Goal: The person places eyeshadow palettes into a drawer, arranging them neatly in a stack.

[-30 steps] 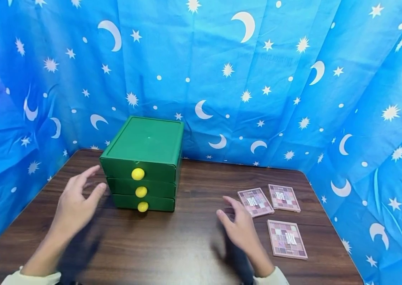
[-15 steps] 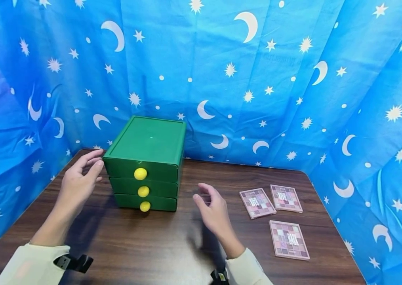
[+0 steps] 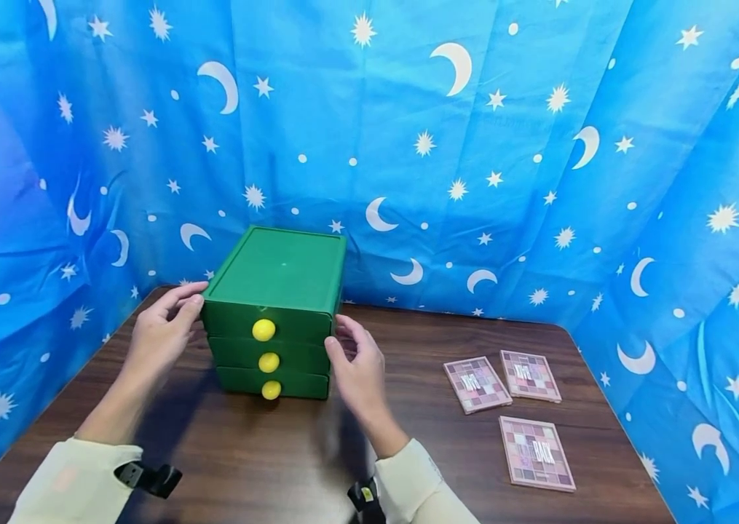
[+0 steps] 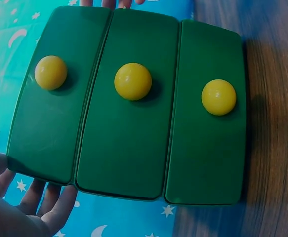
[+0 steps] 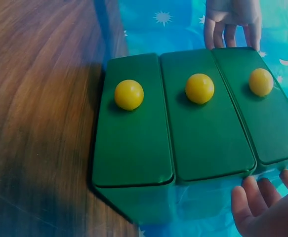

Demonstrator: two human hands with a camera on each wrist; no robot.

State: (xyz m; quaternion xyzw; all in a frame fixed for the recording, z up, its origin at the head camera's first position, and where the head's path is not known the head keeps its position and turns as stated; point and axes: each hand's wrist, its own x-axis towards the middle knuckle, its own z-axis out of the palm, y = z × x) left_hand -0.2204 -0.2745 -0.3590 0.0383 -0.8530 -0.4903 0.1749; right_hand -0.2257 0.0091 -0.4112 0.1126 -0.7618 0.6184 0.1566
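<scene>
A green three-drawer box (image 3: 277,269) stands on the brown table, each drawer front with a round yellow knob (image 3: 263,330). All the drawers are closed. My left hand (image 3: 158,338) is at the box's left side, its fingertips touching near the upper front corner. On the opposite side, my right hand (image 3: 362,371) has its fingers against the right wall, thumb by the front edge. The left wrist view has the left fingers (image 4: 60,210) along the box's side; in the right wrist view the right fingers (image 5: 255,197) lie at the other side. Neither hand grips a knob.
Several-coloured square makeup palettes lie flat at the right: one (image 3: 477,384) nearer the box, another (image 3: 530,375) behind it, a third (image 3: 537,453) closer to the front. A blue curtain (image 3: 395,145) with white moons and stars surrounds the table (image 3: 408,335).
My right hand has moved left, from beside the palettes to the box's right side. My left hand has come up to the left side. The head view has shifted slightly; the drawers stay closed.
</scene>
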